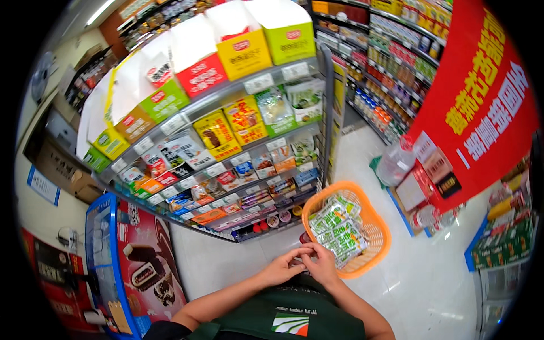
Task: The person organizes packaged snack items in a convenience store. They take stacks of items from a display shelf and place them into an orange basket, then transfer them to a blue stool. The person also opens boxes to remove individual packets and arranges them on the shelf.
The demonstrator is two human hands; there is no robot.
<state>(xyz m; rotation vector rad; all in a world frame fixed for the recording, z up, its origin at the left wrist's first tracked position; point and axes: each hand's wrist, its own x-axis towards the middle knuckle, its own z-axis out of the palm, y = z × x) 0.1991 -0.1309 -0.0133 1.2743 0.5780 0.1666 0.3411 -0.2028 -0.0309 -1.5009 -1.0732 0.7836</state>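
Observation:
In front of my dark green apron, my left hand and my right hand meet at the fingertips. The fingers of both are curled and pressed together. Whatever they may pinch is too small or too hidden to name. Just beyond my right hand is an orange plastic basket, its near rim close to that hand. Several green-and-white snack packets lie heaped in it.
Ahead to the left stands a snack rack with open cartons on top and hanging bags below. A blue-edged ice cream freezer is at left. On the right are a red banner, large clear bottles and stacked boxes.

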